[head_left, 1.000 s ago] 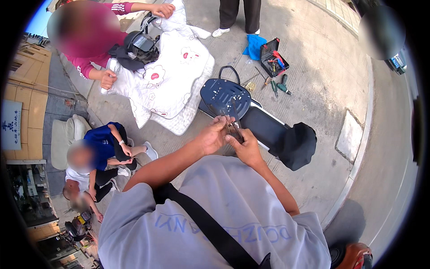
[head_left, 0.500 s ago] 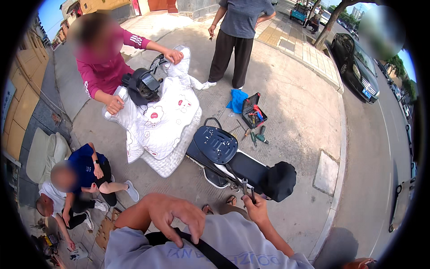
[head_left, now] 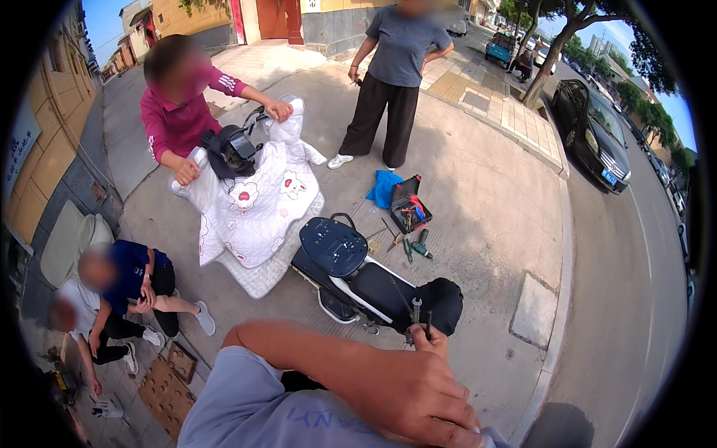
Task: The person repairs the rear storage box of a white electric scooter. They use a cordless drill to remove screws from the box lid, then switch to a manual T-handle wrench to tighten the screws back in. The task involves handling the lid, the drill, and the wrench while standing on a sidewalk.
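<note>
My right hand is closed around the handle of a metal open-end wrench, its jaw pointing up. A slim dark rod sticks up beside it from the same grip; its kind is unclear. My left hand reaches across my body, back upward, fingers bent over my right forearm, fingertips hidden. Beyond the tools stands an electric scooter with a black seat, a black rear cover and a speckled dark panel. A white quilted apron with flower prints hangs over its front.
A person in a magenta top holds the handlebar ends. Another person stands behind; two sit at left. An opened toolbox, blue cloth and green-handled tools lie on the pavement. A black car is parked at right.
My left hand has swung from my chest rightward across my body onto my right forearm. The right hand still grips the wrench. My view has shifted slightly, moving the scooter left in the picture.
</note>
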The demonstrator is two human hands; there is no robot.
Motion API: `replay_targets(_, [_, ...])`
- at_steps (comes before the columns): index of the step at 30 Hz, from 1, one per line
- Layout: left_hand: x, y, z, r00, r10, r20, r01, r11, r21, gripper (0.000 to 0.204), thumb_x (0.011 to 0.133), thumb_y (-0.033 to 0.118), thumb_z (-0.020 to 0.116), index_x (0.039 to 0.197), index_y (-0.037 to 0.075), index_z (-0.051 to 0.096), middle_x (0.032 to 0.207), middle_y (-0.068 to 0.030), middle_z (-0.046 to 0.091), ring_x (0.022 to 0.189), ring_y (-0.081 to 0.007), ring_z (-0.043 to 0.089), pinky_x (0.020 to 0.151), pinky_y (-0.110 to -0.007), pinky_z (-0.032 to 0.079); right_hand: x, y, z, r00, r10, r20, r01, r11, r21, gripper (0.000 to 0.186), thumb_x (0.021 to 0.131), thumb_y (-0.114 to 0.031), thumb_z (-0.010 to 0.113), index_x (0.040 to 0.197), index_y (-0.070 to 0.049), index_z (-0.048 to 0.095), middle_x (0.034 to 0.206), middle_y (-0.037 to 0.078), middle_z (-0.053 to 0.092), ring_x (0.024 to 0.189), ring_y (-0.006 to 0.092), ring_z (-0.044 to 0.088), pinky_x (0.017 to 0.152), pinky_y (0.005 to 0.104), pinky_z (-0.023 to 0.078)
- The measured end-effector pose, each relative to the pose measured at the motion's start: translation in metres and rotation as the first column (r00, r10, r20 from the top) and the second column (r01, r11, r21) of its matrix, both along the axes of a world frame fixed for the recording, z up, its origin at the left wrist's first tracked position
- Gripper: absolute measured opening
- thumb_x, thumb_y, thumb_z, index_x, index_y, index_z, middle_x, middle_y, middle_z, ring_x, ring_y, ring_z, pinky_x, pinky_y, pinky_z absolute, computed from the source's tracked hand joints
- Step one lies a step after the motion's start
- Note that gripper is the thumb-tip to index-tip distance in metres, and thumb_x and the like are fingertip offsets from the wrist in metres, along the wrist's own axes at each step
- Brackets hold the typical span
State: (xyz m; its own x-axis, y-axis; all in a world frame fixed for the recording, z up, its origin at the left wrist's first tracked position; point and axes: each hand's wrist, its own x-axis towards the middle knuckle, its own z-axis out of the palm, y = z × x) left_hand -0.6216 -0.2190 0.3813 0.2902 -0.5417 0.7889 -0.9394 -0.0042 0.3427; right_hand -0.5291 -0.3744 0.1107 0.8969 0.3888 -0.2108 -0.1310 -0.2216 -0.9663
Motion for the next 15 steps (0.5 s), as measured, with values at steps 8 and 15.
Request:
replay_targets(8, [0.11, -0.226, 0.032, 0.901, -0.267, 0.341, 0.234, 0.963, 0.137, 0.029, 0.096, 0.032, 0.069, 0.107, 0.005, 0.067, 0.093, -0.0095, 0.07, 0.078, -0.0289, 0.069, 0.065, -0.04, 0.054, 0.115, -0.128, -0.069, 0.954, 0.208, 0.216, -0.216, 0.976, 0.014, 0.021, 0.104, -0.021, 0.062, 0.108, -0.002, 0.072, 0.103, 0.008, 0.07, 0.097, 0.0233, 0.062, 0.085, 0.0416, 0.048])
replay_targets(15, [0.16, -0.291, 0.018, 0.952, -0.177, 0.25, 0.103, 0.954, 0.282, 0.024, 0.094, 0.031, 0.07, 0.101, 0.008, 0.067, 0.087, -0.0085, 0.069, 0.076, -0.0301, 0.069, 0.064, -0.043, 0.054, 0.146, -0.134, 0.036, 0.955, 0.267, 0.13, -0.276, 0.959, 0.061, 0.019, 0.103, -0.017, 0.064, 0.107, 0.0, 0.072, 0.094, 0.005, 0.067, 0.088, 0.016, 0.06, 0.079, 0.0355, 0.049])
